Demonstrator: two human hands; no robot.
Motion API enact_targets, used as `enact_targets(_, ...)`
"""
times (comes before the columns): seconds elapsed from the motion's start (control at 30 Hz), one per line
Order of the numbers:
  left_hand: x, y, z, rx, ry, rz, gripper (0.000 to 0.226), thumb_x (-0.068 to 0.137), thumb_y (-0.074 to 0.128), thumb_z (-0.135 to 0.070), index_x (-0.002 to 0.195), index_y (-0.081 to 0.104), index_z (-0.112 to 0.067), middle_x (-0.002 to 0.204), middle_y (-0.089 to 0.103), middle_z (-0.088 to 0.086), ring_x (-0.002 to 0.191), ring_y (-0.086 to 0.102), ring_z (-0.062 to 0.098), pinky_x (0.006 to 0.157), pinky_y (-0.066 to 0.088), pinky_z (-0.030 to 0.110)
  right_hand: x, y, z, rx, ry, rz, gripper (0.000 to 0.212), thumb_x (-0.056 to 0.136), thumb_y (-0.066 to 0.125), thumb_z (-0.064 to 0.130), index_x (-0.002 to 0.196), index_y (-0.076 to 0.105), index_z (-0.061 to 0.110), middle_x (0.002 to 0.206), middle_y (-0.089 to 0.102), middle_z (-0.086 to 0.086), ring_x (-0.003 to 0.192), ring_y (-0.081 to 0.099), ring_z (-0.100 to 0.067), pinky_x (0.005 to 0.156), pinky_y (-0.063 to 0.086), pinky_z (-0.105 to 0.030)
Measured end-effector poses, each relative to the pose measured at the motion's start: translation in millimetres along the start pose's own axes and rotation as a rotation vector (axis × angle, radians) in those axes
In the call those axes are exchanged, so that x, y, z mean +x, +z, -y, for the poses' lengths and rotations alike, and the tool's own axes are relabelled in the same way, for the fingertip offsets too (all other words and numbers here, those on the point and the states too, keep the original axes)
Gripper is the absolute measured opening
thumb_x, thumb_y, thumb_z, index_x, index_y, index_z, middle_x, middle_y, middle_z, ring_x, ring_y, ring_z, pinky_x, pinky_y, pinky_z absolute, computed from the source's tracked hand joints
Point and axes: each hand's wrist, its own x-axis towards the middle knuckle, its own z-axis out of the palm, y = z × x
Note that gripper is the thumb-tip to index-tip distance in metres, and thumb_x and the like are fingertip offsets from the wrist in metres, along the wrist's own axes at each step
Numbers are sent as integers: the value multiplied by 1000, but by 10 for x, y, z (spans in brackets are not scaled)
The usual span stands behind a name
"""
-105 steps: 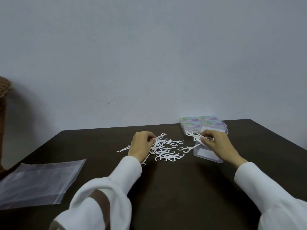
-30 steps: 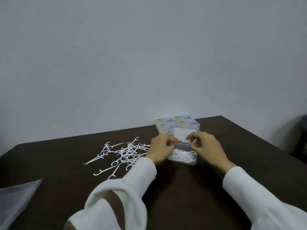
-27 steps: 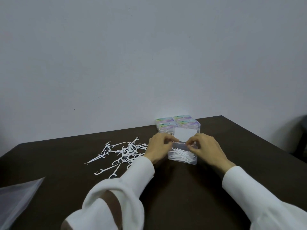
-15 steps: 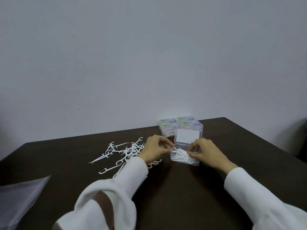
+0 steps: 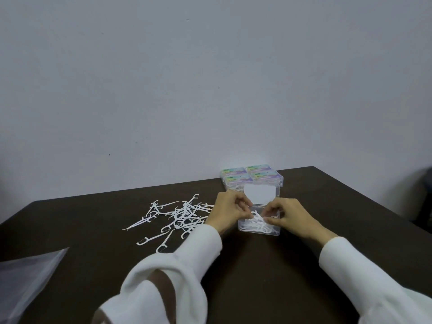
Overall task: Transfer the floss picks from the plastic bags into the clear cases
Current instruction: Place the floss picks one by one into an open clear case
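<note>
- Four labelled cases (image 5: 252, 175) stand closed at the far edge of the counter (image 5: 257, 277); a judgement: those are done.
- The open clear case (image 5: 258, 226) holds some floss picks (image 5: 253, 226); a loose pile (image 5: 180, 216) lies to its left, so much remains.
- An emptied plastic bag (image 5: 25, 277) lies near left.
- The left hand (image 5: 228, 211) and right hand (image 5: 286, 215), fingers curled, pinch picks over the case.

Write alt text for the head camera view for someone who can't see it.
Both hands, left hand and right hand, pinch white floss picks over an open clear case on a dark table. Loose floss picks lie scattered to its left, four closed labelled cases behind it, and an empty plastic bag at the near left edge.
</note>
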Motion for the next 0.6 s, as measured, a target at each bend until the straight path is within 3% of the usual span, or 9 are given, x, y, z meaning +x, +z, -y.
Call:
enact_targets(0.13,-1,22,-5,179,95,-42,16,73,78,-14,87,72,-12,80,73,3,71,64,6,76,50,18,-9,20,13,-21,-4,2,12,82,68,17,86,68,28,87,62,12,82,57,0,75,46,-16)
enact_targets(0.3,-78,-145,81,220,74,-107,11,82,67,-12,91,73,-16,85,73,-1,80,66,8,80,52,25,47,52,148,-108,-52,-46,8,86,63,18,90,68,22,92,62,8,86,56,-5,82,50,-25)
enact_targets(0.5,-274,-563,320,265,-8,-137,16,86,62,-9,94,71,-19,93,71,-6,89,64,6,87,49,27,196,223,534,-143,-162,-14,13,88,59,17,96,67,24,96,61,8,88,54,-4,84,48,-25)
enact_targets(0.6,-407,-800,481,321,-120,-82,21,85,66,-17,106,67,-19,107,67,-4,104,59,9,93,43,23,290,369,707,-157,-188,82,26,85,62,25,111,61,23,113,62,5,101,55,-6,95,45,-27)
